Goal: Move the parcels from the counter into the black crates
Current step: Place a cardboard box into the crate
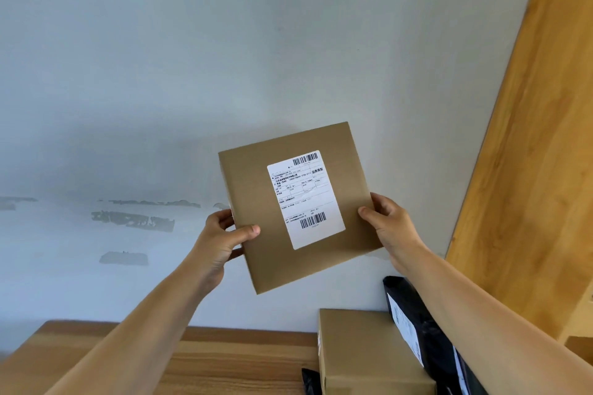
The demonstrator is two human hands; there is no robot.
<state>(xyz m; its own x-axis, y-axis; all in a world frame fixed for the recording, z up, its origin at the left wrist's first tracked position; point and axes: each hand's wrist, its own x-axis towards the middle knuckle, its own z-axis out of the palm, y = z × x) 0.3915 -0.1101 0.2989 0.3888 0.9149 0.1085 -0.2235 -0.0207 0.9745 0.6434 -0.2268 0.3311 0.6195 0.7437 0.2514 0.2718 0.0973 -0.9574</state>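
I have the flat cardboard parcel (296, 207) lifted clear above the table (205, 359), label facing me, left hand (221, 234) and right hand (386, 223) each gripping a side edge. No crate shows, so I'd keep both grips firm and the parcel level while turning to find one.

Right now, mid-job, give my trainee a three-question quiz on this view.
1. True or false: both hands hold the raised cardboard parcel.
2. What leans against the wall at the right end of the counter: A) a black poly mailer, B) a blue bucket, C) a glass jar?
3. Fill in: the white label on the raised parcel faces the ____.

Key
1. True: left hand, right hand.
2. A, the black poly mailer, beside a cardboard box.
3. Camera.
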